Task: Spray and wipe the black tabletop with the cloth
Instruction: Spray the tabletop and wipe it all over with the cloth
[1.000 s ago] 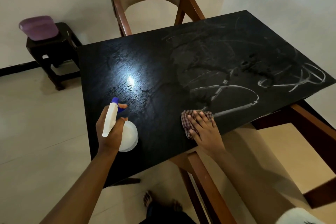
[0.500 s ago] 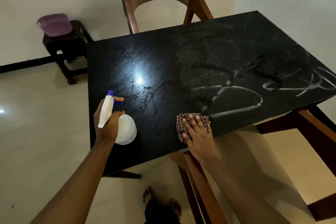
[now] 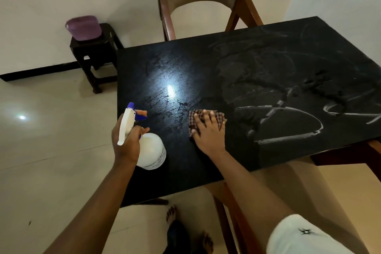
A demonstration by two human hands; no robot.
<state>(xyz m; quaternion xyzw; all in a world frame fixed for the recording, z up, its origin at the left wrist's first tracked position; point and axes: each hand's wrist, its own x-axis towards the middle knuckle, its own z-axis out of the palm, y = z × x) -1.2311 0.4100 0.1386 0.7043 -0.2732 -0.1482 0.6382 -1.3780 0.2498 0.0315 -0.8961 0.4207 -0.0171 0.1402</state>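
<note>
Glossy black tabletop point(image 3: 237, 80); checked cloth point(image 3: 195, 118)

The black tabletop point(image 3: 185, 68) bears white scrawled marks point(image 3: 276, 107) on its right half; a checked cloth point(image 3: 194, 118) lies near its front edge.

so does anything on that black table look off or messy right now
White scrawled lines and hazy smears cover the right half of the black tabletop, unlike its cleaner left side. The right hand presses the checked cloth just left of them. Nothing looks spilled or broken.
</note>
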